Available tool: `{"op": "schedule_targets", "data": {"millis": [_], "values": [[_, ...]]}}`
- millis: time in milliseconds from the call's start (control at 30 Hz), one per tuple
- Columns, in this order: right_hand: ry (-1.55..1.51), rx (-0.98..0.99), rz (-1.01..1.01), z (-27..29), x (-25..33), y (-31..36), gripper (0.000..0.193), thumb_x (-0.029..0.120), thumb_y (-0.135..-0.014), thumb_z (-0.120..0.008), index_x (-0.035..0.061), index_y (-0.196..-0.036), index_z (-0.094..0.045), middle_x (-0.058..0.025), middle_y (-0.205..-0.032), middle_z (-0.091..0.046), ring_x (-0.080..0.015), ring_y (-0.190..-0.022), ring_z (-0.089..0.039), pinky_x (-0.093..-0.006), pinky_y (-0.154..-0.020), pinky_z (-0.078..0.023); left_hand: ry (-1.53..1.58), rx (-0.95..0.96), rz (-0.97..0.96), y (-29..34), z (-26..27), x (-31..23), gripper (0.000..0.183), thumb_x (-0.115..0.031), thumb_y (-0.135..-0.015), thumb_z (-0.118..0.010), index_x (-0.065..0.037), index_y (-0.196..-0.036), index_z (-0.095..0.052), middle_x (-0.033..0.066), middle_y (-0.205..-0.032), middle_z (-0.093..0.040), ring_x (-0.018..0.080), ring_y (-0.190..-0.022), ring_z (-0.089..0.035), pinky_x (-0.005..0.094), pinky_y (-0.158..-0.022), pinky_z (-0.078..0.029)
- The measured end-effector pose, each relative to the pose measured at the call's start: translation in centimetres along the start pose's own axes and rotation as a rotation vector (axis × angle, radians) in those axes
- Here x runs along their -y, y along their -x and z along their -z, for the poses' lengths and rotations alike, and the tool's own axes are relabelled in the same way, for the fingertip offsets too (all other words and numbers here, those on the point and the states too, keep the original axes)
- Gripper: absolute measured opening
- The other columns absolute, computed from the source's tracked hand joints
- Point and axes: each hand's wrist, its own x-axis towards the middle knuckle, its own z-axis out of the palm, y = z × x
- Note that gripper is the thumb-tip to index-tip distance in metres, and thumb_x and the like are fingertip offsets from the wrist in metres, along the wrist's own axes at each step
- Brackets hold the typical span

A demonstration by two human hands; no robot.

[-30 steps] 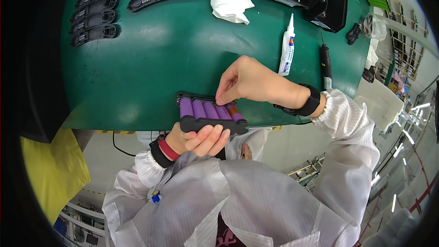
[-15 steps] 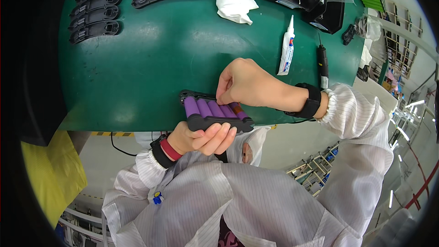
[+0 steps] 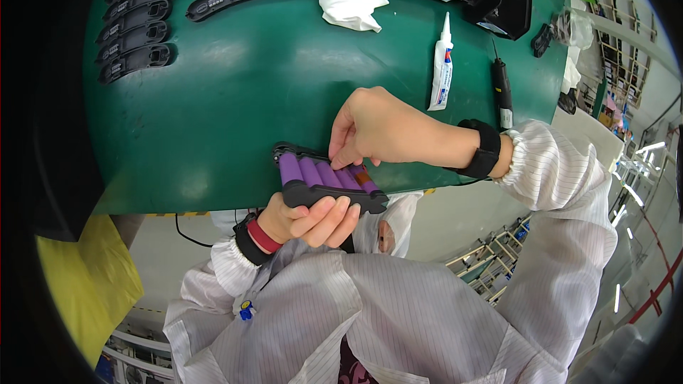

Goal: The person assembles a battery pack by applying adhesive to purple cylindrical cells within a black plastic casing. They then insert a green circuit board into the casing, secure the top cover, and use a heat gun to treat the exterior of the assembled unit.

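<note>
Below the frame's centre, the case (image 3: 329, 193) was held in the left grip (image 3: 311, 220); its cells (image 3: 309, 171) were seemingly being adjusted by the pinched right grip (image 3: 373, 126), contents hidden; steady support seemed needed next.

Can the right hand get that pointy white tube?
Probably yes: the white tube lies on the green table close to the right hand, and nothing seems in the way, though that hand is busy at the purple cylinders.
</note>
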Motion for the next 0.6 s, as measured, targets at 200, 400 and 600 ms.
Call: {"op": "schedule_targets", "data": {"millis": [200, 400, 600], "values": [[0.045, -0.023, 0.005, 0.04, 0.03, 0.34, 0.013, 0.005, -0.075, -0.070, -0.0034, -0.084, -0.075, -0.0100, -0.072, -0.071, -0.0131, -0.055, -0.061, -0.0261, -0.048, -0.049, 0.019, 0.003, -0.004, -0.33, 0.17, 0.17, 0.022, -0.026, -0.096, -0.054, -0.023, -0.118, -0.053, 0.0019, -0.118, -0.050, 0.0216, -0.123, -0.048, 0.0445, -0.119, -0.028], [0.049, -0.024, 0.065, -0.09, -0.28, 0.33, 0.013, 0.003, -0.075, -0.068, -0.0049, -0.083, -0.074, -0.0107, -0.071, -0.071, -0.0133, -0.057, -0.062, -0.0262, -0.048, -0.048, -0.005, 0.008, -0.019, 0.00, 0.20, 0.00, 0.024, -0.025, -0.096, -0.055, -0.022, -0.119, -0.054, 0.0025, -0.119, -0.050, 0.0223, -0.123, -0.049, 0.0455, -0.119, -0.028], [0.083, -0.032, 0.115, -0.24, -0.90, -0.21, 0.012, 0.003, -0.073, -0.070, -0.0059, -0.080, -0.073, -0.0131, -0.071, -0.071, -0.0161, -0.061, -0.066, -0.0271, -0.055, -0.051, -0.010, -0.007, -0.027, -0.21, -0.02, 0.25, 0.024, -0.025, -0.096, -0.052, -0.022, -0.120, -0.054, 0.0032, -0.121, -0.051, 0.0239, -0.124, -0.048, 0.0463, -0.120, -0.026]]}}
